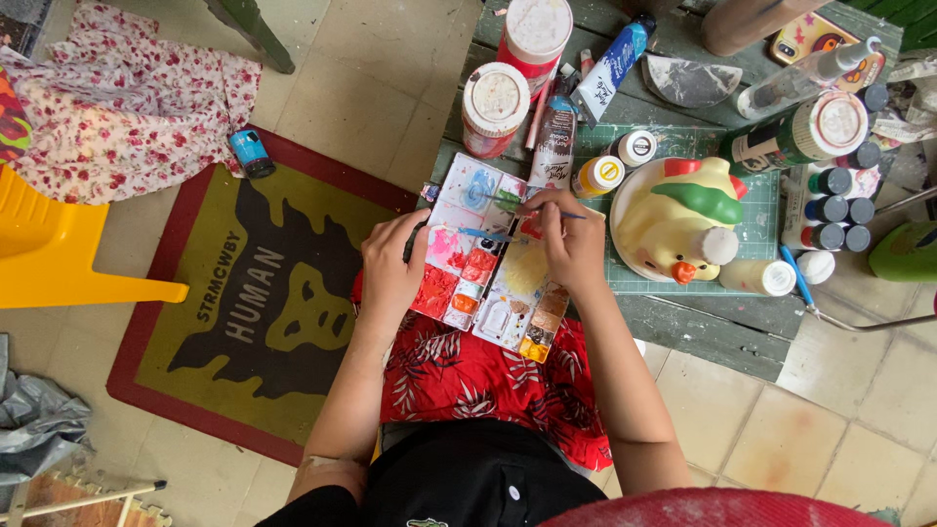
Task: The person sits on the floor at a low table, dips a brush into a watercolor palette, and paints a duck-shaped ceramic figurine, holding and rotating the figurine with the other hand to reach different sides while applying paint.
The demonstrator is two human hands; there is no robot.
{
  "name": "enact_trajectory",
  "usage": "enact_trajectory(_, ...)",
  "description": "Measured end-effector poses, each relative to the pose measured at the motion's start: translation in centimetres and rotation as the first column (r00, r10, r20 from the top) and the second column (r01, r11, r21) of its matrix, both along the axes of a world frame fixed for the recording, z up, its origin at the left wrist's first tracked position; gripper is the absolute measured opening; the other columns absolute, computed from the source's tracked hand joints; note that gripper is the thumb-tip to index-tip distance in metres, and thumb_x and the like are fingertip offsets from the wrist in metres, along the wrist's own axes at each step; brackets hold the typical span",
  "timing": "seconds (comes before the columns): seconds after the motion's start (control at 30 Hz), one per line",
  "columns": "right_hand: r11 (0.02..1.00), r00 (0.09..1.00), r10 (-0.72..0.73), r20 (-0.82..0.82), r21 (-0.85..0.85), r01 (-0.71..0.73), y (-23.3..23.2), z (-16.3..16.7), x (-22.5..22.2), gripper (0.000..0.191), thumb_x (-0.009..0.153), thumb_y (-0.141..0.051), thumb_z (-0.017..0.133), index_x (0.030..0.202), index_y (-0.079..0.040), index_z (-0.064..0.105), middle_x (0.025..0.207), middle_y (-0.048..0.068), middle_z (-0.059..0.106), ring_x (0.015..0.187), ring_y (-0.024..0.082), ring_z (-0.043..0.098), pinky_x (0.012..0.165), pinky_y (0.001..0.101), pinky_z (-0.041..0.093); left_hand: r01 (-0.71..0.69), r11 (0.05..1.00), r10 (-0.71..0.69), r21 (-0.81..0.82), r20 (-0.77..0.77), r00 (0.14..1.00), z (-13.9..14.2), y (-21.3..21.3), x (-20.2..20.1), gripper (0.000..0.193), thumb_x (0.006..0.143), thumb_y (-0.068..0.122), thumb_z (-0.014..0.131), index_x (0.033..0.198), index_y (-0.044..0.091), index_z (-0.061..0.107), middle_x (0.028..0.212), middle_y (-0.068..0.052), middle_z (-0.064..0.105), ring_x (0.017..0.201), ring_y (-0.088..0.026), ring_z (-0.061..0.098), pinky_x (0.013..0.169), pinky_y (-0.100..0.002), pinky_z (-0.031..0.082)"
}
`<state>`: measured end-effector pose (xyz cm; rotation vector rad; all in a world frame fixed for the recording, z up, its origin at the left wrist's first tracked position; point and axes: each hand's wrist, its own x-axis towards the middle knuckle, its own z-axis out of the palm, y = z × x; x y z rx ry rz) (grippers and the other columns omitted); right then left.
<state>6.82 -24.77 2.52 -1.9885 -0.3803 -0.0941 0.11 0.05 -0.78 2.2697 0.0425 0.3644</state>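
Black clothing and a red leaf-print cloth point(468, 376) fill the bottom centre of the frame, on the person's lap. Just above them, at mid-frame, the left hand point(390, 268) grips the left edge of a folding paint palette point(488, 259), its fingers closed around the rim and a dark handle-like thing showing between them; what that thing is cannot be told. The right hand point(571, 234) is pinched shut on a thin blue-handled brush point(508, 203), whose tip lies in the wells near the palette's upper middle, where blue and green paint sit.

By the look of it, the step in hand is loading or mixing colour on the palette. A next move would call for lifting the brush cleanly without dragging across the red and pink wells below. To the right, on a green cutting mat point(761, 220), stands a yellow chick-shaped figurine point(673, 220), apart from both hands, with small paint bottles point(839, 210) farther right.
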Motion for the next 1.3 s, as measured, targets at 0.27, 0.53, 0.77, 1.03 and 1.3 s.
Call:
enact_trajectory(0.27,0.998,0.996,-0.059,-0.067,0.009,0.06,-1.1,-0.7,0.7,0.022,0.11,-0.01,0.045,0.107,-0.004,0.066,0.089,0.008,0.074,0.074,0.012,0.068,0.068,0.0277,0.053,0.012,0.999,-0.012,-0.033,0.005,1.0,0.1,0.0,0.3,0.023,0.102,0.015,0.065,0.122,0.005,0.071,0.114,-0.013,0.075,0.106,-0.032,0.069,0.095,-0.043,0.052)
enact_trajectory(0.53,0.998,0.995,-0.059,-0.08,0.007,0.06,-2.0,-0.7,0.3,0.024,0.111,-0.009,0.044,0.104,-0.002,0.066,0.09,0.007,0.074,0.08,0.013,0.071,0.074,0.0276,0.055,-0.001,1.0,0.001,-0.015,-0.006,1.0,0.2,-0.1,0.0,0.023,0.101,0.014,0.066,0.122,0.005,0.071,0.114,-0.013,0.076,0.106,-0.032,0.069,0.095,-0.044,0.05)
enact_trajectory(0.77,0.999,0.997,-0.048,-0.058,-0.017,0.047,-1.6,-0.4,0.2,0.023,0.11,-0.009,0.045,0.105,-0.002,0.066,0.091,0.007,0.074,0.08,0.014,0.069,0.073,0.028,0.054,0.014,0.999,-0.014,-0.031,-0.001,1.0,0.0,0.2,0.1,0.023,0.102,0.014,0.065,0.122,0.005,0.071,0.114,-0.013,0.075,0.106,-0.032,0.07,0.094,-0.043,0.053)
enact_trajectory(1.03,0.998,0.994,0.015,-0.107,-0.055,-0.021,-1.6,-0.4,0.0,0.024,0.109,-0.009,0.045,0.105,-0.003,0.068,0.083,0.006,0.071,0.075,0.013,0.07,0.071,0.0292,0.055,0.002,1.0,-0.002,0.002,-0.013,1.0,0.1,0.1,0.0,0.023,0.102,0.015,0.065,0.122,0.005,0.071,0.114,-0.013,0.075,0.107,-0.032,0.069,0.095,-0.044,0.051)
enact_trajectory(1.3,0.991,0.995,-0.011,-0.096,-0.131,-0.001,-1.2,-0.5,-0.1,0.02,0.107,-0.009,0.048,0.106,-0.004,0.068,0.077,0.008,0.07,0.066,0.016,0.066,0.065,0.0309,0.052,-0.001,1.0,0.001,0.0,-0.018,1.0,0.3,0.0,0.0,0.024,0.101,0.015,0.064,0.122,0.005,0.071,0.114,-0.012,0.075,0.106,-0.033,0.068,0.094,-0.045,0.049)
